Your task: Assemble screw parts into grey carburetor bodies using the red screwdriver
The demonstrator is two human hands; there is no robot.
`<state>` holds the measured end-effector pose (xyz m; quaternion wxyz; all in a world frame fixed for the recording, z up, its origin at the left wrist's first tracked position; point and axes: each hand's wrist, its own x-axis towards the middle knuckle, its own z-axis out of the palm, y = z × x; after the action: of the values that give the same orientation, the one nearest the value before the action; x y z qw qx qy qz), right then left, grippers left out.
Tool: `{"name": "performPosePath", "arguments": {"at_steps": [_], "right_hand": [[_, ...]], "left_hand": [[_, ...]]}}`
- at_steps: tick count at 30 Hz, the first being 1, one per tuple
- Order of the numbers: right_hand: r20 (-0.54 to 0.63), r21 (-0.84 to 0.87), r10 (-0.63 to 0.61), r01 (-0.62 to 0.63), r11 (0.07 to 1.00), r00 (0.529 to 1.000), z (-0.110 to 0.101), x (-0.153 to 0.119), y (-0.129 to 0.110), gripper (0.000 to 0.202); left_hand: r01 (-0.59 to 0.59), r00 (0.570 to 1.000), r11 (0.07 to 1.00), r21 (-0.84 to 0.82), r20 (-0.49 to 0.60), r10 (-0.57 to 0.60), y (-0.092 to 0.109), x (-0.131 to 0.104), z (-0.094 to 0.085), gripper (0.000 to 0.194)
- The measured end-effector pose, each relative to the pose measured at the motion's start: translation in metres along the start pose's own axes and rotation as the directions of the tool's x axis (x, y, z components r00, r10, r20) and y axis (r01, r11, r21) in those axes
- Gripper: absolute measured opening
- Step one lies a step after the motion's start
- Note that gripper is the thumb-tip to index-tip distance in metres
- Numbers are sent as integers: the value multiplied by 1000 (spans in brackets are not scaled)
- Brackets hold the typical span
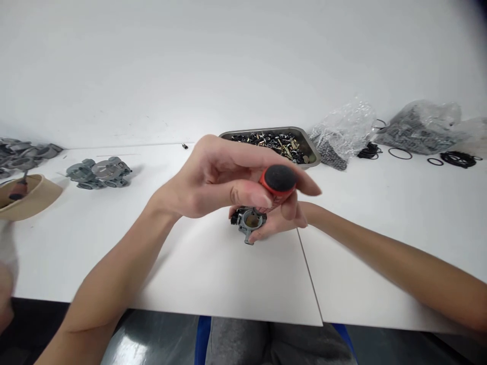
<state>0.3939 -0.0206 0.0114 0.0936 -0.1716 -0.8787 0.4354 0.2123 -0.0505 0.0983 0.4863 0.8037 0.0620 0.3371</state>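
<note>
My left hand (228,177) is closed around the red handle of a screwdriver (279,180), its black end cap facing up toward me. The shaft and tip are hidden behind the fingers. Below it, a small grey metal carburetor (246,234) with a round bore and a black part on its left side is on the white table. My right hand (279,223) grips this carburetor from the right, with the thumb on its front. My left hand covers part of the carburetor's top.
Behind my hands stands a metal tray (314,154) of small parts. Plastic bags (422,126) and black rings (400,153) lie right. Left are two carburetors (99,172), a grey parts pile (26,154) and a tan container (41,200) holding a screwdriver. Another person's hand (4,294) blurs at the left edge.
</note>
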Motion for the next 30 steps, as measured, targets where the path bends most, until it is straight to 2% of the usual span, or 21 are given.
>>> {"name": "performPosePath", "arguments": {"at_steps": [3, 6, 9, 11, 14, 17, 19, 25, 30], "right_hand": [[31, -12, 30, -29, 999, 999, 0, -1, 2, 56], [25, -44, 44, -43, 998, 999, 1, -1, 5, 54], [26, 21, -11, 11, 1000, 1000, 2, -1, 8, 59], [21, 61, -34, 32, 998, 999, 2, 0, 9, 58], [20, 53, -17, 16, 998, 1000, 2, 0, 8, 54], [13, 40, -8, 7, 999, 1000, 1, 0, 5, 54], [13, 41, -11, 11, 999, 1000, 1, 0, 5, 54], [7, 21, 3, -3, 1000, 1000, 3, 1, 8, 69], [22, 38, -20, 19, 999, 1000, 2, 0, 6, 63]], "left_hand": [[57, 995, 996, 69, -85, -51, 0, -1, -1, 34], [7, 986, 982, 187, -164, 24, -1, -1, -4, 26], [-101, 967, 942, 319, -192, 168, -1, -1, -3, 21], [-124, 948, 919, 373, -229, 220, -3, 0, -2, 24], [-56, 933, 946, 320, -321, 164, -8, 1, -1, 32], [-77, 946, 984, 161, -300, 123, -15, 2, -2, 34], [-83, 951, 989, 119, -287, 114, -17, 3, -2, 35], [-68, 966, 987, 143, -237, 101, -16, 2, 2, 34], [31, 956, 981, 189, -292, 26, -16, -1, 1, 39]]}}
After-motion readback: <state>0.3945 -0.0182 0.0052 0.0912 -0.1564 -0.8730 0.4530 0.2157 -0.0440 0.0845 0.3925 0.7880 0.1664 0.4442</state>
